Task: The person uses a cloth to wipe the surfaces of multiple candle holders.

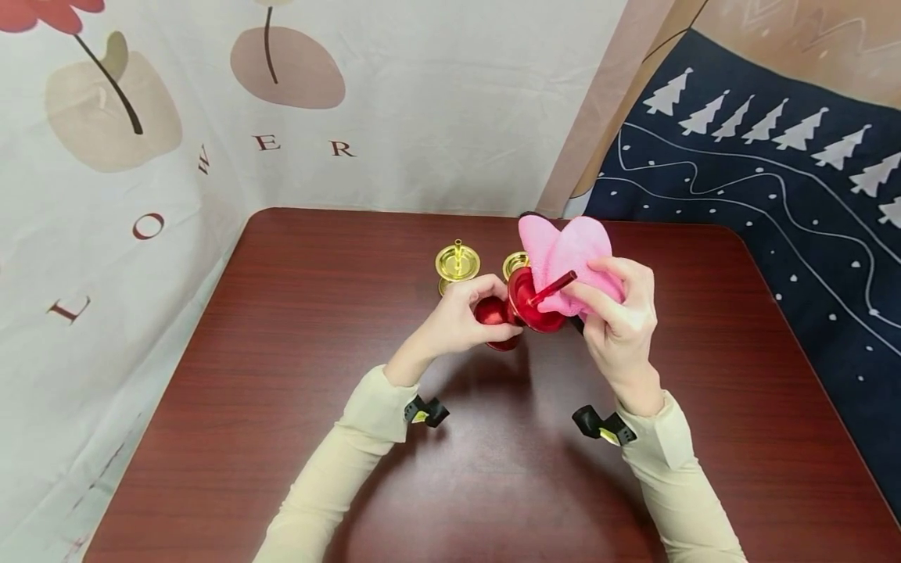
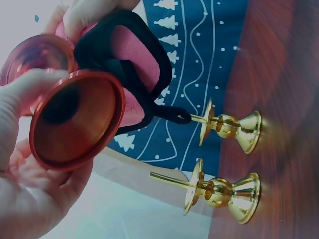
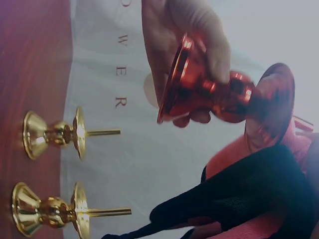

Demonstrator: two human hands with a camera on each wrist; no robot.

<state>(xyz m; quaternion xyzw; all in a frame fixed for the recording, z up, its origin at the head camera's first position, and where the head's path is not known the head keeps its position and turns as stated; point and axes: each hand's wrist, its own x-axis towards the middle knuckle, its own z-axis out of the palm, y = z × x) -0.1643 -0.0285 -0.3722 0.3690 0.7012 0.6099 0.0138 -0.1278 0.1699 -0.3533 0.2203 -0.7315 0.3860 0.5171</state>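
My left hand (image 1: 457, 317) grips a shiny red candlestick (image 1: 521, 293) by its stem and base, tilted above the table. The hollow underside of its base faces the left wrist view. A pink plush cloth (image 1: 579, 254) with black edging and a black loop is pinched in my right hand (image 1: 625, 320). The cloth touches the red drip plate beside the candlestick's thin spike (image 1: 556, 288). Cloth and fingers hide part of that plate. Behind the hands stand two upright gold candlesticks, one (image 3: 55, 133) more in view than the other (image 1: 516, 262), which is partly covered.
A dark reddish-brown table (image 1: 281, 438) lies beneath both hands. Along its far side hangs a pale curtain (image 1: 436, 117) with letters and flowers; a navy cloth (image 1: 774, 203) with white trees hangs at the right.
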